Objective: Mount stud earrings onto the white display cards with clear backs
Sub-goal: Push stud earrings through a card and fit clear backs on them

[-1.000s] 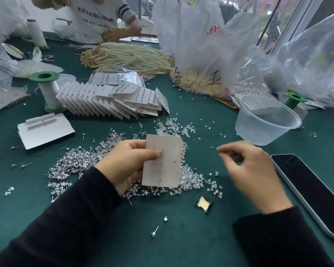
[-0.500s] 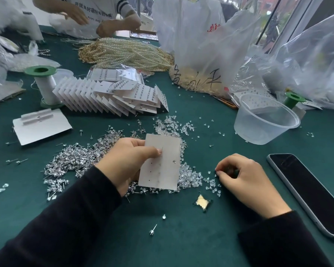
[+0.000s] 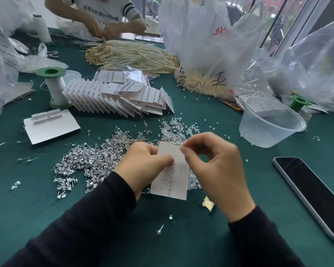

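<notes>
Gripped flat white perforated card (image 3: 171,182) in left hand (image 3: 143,166) to steady it; right hand (image 3: 214,170) pinched narrow at a post, contents unclear.

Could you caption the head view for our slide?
Left hand steadies a white display card while right hand pinches at its top edge.

Black handwritten Chinese characters, not clearly legible, stand on the white plastic bag (image 3: 204,60), with small red print higher up. The other person's white T-shirt (image 3: 102,10) carries a line of black Chinese characters, too blurred to read.
</notes>
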Action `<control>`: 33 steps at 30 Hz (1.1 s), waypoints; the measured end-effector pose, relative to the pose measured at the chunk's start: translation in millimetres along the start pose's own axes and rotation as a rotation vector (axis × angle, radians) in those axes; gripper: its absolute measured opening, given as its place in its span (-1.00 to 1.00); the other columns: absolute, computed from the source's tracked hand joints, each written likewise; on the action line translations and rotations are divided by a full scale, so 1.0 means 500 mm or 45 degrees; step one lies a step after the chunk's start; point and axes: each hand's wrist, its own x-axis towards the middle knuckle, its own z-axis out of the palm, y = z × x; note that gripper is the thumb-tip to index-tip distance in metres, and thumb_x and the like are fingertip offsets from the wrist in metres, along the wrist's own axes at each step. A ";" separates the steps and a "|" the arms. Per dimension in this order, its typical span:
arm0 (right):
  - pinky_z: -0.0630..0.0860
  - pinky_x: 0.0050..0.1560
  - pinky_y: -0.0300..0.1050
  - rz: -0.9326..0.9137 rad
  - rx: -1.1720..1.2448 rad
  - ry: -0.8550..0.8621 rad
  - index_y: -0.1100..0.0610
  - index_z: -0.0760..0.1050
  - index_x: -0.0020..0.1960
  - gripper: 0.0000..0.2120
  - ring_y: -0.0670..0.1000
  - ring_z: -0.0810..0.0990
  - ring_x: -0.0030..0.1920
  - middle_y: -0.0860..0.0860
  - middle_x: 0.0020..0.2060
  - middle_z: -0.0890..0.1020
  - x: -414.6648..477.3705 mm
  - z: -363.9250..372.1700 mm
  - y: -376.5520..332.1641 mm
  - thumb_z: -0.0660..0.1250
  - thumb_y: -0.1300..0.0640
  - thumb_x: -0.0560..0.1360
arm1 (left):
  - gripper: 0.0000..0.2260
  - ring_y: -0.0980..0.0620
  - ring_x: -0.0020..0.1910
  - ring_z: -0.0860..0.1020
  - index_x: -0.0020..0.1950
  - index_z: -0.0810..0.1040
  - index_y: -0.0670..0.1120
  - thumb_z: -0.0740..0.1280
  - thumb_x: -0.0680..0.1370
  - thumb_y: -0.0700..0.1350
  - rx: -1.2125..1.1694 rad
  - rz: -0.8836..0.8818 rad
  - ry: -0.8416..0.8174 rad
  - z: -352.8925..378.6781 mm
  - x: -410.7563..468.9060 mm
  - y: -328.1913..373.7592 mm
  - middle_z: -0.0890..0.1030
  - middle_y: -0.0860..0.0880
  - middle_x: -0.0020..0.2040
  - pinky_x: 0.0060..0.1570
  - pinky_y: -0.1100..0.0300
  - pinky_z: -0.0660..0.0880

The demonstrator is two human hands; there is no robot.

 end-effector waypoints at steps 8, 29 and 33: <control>0.55 -0.12 -0.13 0.060 0.203 0.005 0.14 0.59 -0.27 -0.83 -0.05 0.59 -0.22 -0.03 -0.28 0.62 -0.016 0.026 0.023 0.43 0.39 0.34 | -0.88 -0.10 -0.40 0.53 -0.20 0.55 -0.42 0.32 0.40 -0.34 0.021 0.012 0.019 0.004 0.001 0.002 0.56 -0.25 -0.31 -0.44 0.23 0.43; 0.52 -0.19 -0.24 0.001 0.110 -0.043 0.20 0.58 -0.28 -0.86 -0.08 0.56 -0.23 -0.06 -0.27 0.59 -0.031 0.041 0.043 0.40 0.41 0.34 | -0.87 -0.08 -0.39 0.51 -0.25 0.54 -0.40 0.27 0.44 -0.34 0.227 0.114 -0.015 0.001 0.003 -0.007 0.56 -0.24 -0.34 -0.33 0.12 0.42; 0.53 -0.19 -0.18 -0.045 0.068 -0.054 0.22 0.58 -0.27 -0.90 -0.06 0.55 -0.24 -0.03 -0.27 0.59 -0.033 0.040 0.044 0.41 0.38 0.35 | -0.85 -0.08 -0.39 0.54 -0.24 0.57 -0.32 0.27 0.49 -0.33 0.194 0.071 -0.083 -0.001 0.003 -0.004 0.59 -0.18 -0.34 -0.30 0.14 0.48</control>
